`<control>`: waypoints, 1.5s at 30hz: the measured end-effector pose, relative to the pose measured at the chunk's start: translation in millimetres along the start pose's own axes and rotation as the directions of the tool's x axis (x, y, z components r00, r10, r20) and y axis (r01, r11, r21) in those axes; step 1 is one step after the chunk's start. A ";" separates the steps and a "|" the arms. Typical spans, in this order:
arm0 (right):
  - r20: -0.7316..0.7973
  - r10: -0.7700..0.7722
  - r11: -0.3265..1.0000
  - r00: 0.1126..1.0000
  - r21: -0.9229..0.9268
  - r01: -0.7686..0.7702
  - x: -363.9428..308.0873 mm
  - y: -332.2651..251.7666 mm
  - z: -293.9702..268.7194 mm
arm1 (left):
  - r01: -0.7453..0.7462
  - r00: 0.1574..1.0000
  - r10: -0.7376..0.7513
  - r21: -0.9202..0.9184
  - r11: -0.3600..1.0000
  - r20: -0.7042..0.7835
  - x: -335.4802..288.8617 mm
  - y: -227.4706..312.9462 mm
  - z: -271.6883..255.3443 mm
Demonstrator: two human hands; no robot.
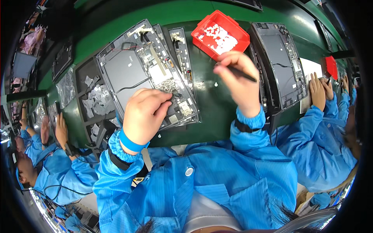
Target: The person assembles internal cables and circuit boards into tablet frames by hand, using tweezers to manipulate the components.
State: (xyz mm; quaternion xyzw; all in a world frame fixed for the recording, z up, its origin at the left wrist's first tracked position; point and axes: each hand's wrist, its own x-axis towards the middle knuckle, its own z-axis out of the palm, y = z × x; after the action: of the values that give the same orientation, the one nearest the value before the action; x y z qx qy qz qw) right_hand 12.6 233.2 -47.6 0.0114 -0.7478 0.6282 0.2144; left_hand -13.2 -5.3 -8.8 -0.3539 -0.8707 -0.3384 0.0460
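A worker's left hand arched palm-down, fingers bent, while the right hand curled farther forward.

A long green workbench stretches across the room, with a brighter green band along its far side. Light glares off its surface at upper right. Black bars cross at either end, and bright white strips show low at both sides.

device chassis: matt, smooth | red bin: glossy plastic | smock: cloth | table: smooth
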 end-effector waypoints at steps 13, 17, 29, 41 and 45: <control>0.170 0.148 0.909 0.974 0.364 -0.202 -41.8 -5.0 39.6 | -0.092 0.994 0.090 -0.034 0.995 -0.063 -4.3 0.8 -0.5; 0.147 0.120 0.917 0.982 0.363 -0.166 -43.2 -5.5 41.3 | -0.092 0.994 0.090 -0.037 0.995 -0.062 -5.9 2.1 0.8; 0.046 -0.110 0.969 0.993 0.225 0.097 -41.8 -3.0 43.7 | -0.272 0.961 0.254 0.221 0.937 0.109 -10.7 16.2 10.7; 0.082 -0.250 0.957 0.965 0.171 0.234 -44.3 0.6 41.4 | -0.241 0.963 0.204 0.226 0.944 0.177 -9.5 13.4 12.0; -0.090 -0.085 0.923 0.992 0.368 0.112 -52.8 1.8 42.4 | -0.274 0.950 0.205 0.312 0.910 0.236 -8.5 20.2 10.7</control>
State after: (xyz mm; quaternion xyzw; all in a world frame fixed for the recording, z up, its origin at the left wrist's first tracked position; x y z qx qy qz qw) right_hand 47.0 180.2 -72.1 0.0666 -0.6052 0.7472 0.2665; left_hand 7.9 6.8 -8.5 -0.4772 -0.8659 -0.1373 0.0609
